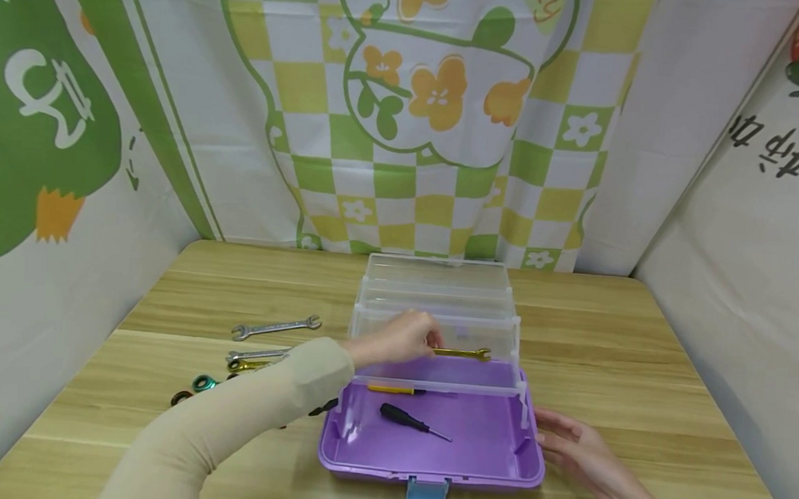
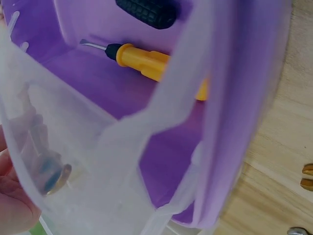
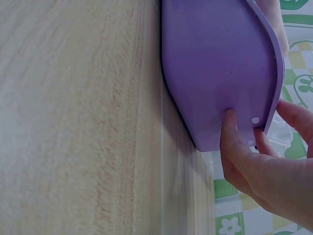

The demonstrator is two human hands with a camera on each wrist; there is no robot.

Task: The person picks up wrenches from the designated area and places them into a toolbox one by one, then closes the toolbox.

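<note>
- While my sleeved left arm [image 1: 238, 415] reaches across from the left, my left hand [image 1: 401, 339], fingers curled, pinches one end of a gold wrench [image 1: 463, 353].
- The wrench lies roughly level over the clear trays [image 1: 483, 390] of the toolbox [image 1: 496, 460], its free end pointing right; whether it touches the plastic I cannot tell.
- My right hand [image 1: 582, 451] holds nothing loose: its fingers, spread and slightly bent, rest against the toolbox's purple right wall, near the rim.
- On the purple floor, a black-handled screwdriver [image 1: 404, 417] lies aslant; behind it, a yellow-handled screwdriver [image 1: 394, 390] lies partly beneath the front tray.
- The blue latch [image 1: 427, 495] hangs at the front.
- Left of the toolbox, on the wooden table [image 1: 640, 356], a silver wrench [image 1: 276, 327] lies apart from further wrenches, among them a green ratchet wrench [image 1: 204, 382], partly hidden by my sleeve.
</note>
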